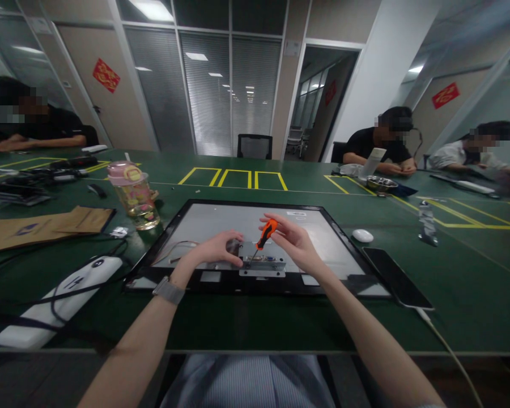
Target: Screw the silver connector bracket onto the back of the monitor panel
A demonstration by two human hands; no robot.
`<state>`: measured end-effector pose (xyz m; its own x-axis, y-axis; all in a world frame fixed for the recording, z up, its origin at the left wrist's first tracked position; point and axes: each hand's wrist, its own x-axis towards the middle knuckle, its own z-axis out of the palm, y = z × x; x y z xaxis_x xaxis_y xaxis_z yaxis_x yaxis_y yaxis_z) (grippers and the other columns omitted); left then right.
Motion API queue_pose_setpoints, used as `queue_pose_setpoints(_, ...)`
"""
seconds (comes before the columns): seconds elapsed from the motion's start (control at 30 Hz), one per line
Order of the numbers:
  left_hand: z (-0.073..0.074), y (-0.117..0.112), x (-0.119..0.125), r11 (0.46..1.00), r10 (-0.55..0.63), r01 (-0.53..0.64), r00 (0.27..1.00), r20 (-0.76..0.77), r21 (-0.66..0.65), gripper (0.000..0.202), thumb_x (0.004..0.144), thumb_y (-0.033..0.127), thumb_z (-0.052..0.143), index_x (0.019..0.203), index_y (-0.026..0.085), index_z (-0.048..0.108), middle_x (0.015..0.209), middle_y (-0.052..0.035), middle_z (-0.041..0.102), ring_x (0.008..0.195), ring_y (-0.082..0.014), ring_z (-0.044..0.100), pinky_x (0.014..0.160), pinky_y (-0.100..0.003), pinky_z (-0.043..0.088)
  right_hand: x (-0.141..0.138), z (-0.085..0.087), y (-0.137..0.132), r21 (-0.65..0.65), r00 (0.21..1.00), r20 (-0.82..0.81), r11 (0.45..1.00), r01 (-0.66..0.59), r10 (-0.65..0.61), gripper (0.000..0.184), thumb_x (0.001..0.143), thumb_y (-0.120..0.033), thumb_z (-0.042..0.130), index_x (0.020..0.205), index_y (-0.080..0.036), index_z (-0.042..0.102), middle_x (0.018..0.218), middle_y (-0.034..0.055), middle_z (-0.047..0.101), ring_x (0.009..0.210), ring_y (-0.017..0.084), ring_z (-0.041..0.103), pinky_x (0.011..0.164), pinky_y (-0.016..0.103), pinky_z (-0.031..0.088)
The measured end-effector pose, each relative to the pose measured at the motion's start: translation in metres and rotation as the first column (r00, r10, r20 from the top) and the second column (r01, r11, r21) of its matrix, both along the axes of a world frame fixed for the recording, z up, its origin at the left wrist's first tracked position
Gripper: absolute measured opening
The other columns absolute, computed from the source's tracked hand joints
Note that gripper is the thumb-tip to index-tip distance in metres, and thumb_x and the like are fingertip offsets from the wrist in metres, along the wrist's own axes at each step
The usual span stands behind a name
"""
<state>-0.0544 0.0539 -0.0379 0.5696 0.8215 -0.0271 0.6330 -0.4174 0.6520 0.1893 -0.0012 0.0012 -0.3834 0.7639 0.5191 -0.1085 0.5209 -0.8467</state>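
Observation:
A screwdriver (267,233) with an orange and black handle is held in the fingers of my right hand (295,242). It leans, its thin shaft pointing down and left to a silver metal bracket (262,273) with connectors along it. My left hand (216,249) curls at the bracket's left end, thumb against its edge; a dark rounded patch between thumb and fingers is unclear. Beneath both hands lies a flat display panel (208,220), its grey back up and a black frame around it. Thin wires (176,249) run across its left part.
A white power strip (68,300) with black cables, a brown paper envelope (46,226) and a pink-lided cup (134,195) stand left. On the right lie a phone (397,277) on a cable, a white earbud case (362,236) and a small packet (427,224). Other people sit across the table.

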Motion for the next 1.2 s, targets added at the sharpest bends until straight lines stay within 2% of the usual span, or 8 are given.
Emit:
queue_pose_setpoints(0.13, -0.0002, 0.0002, 0.0006, 1.000, 0.007, -0.007, 1.000, 0.005, -0.005, 0.070, 0.053, 0.049, 0.081, 0.114, 0.025, 0.059, 0.137, -0.0047, 0.050, 0.126, -0.0274, 0.045, 0.108, -0.039, 0.033, -0.0020, -0.0044, 0.0019, 0.028, 0.996, -0.003, 0.996, 0.086, -0.086, 0.040, 0.084, -0.029, 0.063, 0.124, -0.029, 0.058, 0.113, 0.0059, 0.065, 0.101, 0.021, 0.063, 0.091, 0.042, 0.052)
queue_pose_setpoints(0.27, 0.0007, 0.0000, 0.0007, 1.000, 0.012, -0.012, 1.000, 0.000, -0.011, 0.070, 0.052, 0.050, 0.081, 0.114, 0.025, 0.060, 0.137, -0.0045, 0.051, 0.127, -0.0280, 0.043, 0.109, -0.040, 0.031, -0.0027, -0.0037, 0.0013, 0.155, 0.970, 0.021, 0.959, 0.236, -0.242, 0.031, 0.083, -0.029, 0.065, 0.114, -0.030, 0.064, 0.106, 0.0044, 0.062, 0.088, 0.017, 0.061, 0.082, 0.036, 0.055)
queue_pose_setpoints(0.4, 0.0021, -0.0008, 0.0006, 1.000, 0.020, -0.021, 1.000, -0.005, -0.023, 0.070, 0.053, 0.051, 0.081, 0.114, 0.025, 0.059, 0.139, -0.0048, 0.049, 0.131, -0.0289, 0.040, 0.111, -0.041, 0.029, -0.0019, -0.0024, 0.0007, 0.155, 0.976, 0.018, 0.965, 0.213, -0.218, 0.029, 0.089, -0.031, 0.056, 0.117, -0.030, 0.062, 0.106, 0.0053, 0.060, 0.095, 0.019, 0.060, 0.083, 0.036, 0.053)
queue_pose_setpoints(0.6, 0.0052, -0.0022, 0.0023, 1.000, 0.005, -0.005, 1.000, -0.011, -0.009, 0.069, 0.054, 0.048, 0.081, 0.114, 0.024, 0.059, 0.138, -0.0055, 0.050, 0.130, -0.0277, 0.041, 0.111, -0.039, 0.029, -0.0039, -0.0073, 0.0027, 0.167, 0.945, -0.051, 0.930, 0.327, -0.323, 0.022, 0.083, -0.032, 0.066, 0.105, -0.030, 0.068, 0.092, 0.0029, 0.060, 0.089, 0.018, 0.058, 0.083, 0.035, 0.051)
queue_pose_setpoints(0.83, 0.0040, -0.0024, 0.0015, 1.000, 0.014, -0.014, 1.000, -0.004, -0.012, 0.069, 0.054, 0.051, 0.081, 0.113, 0.024, 0.059, 0.138, -0.0058, 0.049, 0.129, -0.0293, 0.042, 0.109, -0.040, 0.032, -0.0016, -0.0044, 0.0018, 0.059, 0.986, -0.038, 0.985, 0.163, -0.161, 0.031, 0.092, -0.034, 0.052, 0.121, -0.031, 0.060, 0.106, 0.0044, 0.068, 0.101, 0.020, 0.063, 0.096, 0.043, 0.045)
queue_pose_setpoints(0.93, 0.0035, -0.0020, 0.0010, 1.000, 0.011, -0.011, 1.000, -0.008, -0.009, 0.068, 0.055, 0.051, 0.080, 0.114, 0.024, 0.059, 0.139, -0.0055, 0.049, 0.131, -0.0291, 0.040, 0.110, -0.041, 0.030, -0.0014, -0.0076, 0.0049, 0.004, 0.987, -0.078, 0.990, 0.139, -0.139, 0.027, 0.087, -0.033, 0.059, 0.114, -0.031, 0.065, 0.110, 0.0039, 0.068, 0.105, 0.021, 0.062, 0.098, 0.042, 0.045)
queue_pose_setpoints(1.03, 0.0030, -0.0014, 0.0010, 1.000, 0.006, -0.006, 1.000, -0.013, -0.008, 0.068, 0.055, 0.050, 0.080, 0.113, 0.023, 0.059, 0.139, -0.0058, 0.049, 0.131, -0.0284, 0.040, 0.110, -0.041, 0.029, -0.0027, -0.0103, 0.0072, -0.074, 0.979, -0.161, 0.990, 0.118, -0.128, 0.020, 0.081, -0.033, 0.068, 0.100, -0.029, 0.070, 0.102, 0.0026, 0.069, 0.098, 0.020, 0.064, 0.095, 0.040, 0.047)
queue_pose_setpoints(1.2, -0.0002, 0.0002, 0.0009, 1.000, 0.002, -0.002, 1.000, 0.007, 0.010, 0.069, 0.054, 0.049, 0.081, 0.113, 0.023, 0.059, 0.137, -0.0064, 0.050, 0.126, -0.0277, 0.045, 0.108, -0.039, 0.033, -0.0035, -0.0047, 0.0050, -0.128, 0.978, -0.206, 0.991, -0.049, 0.021, 0.027, 0.088, -0.034, 0.059, 0.114, -0.030, 0.065, 0.106, 0.0042, 0.070, 0.105, 0.020, 0.063, 0.097, 0.041, 0.046)
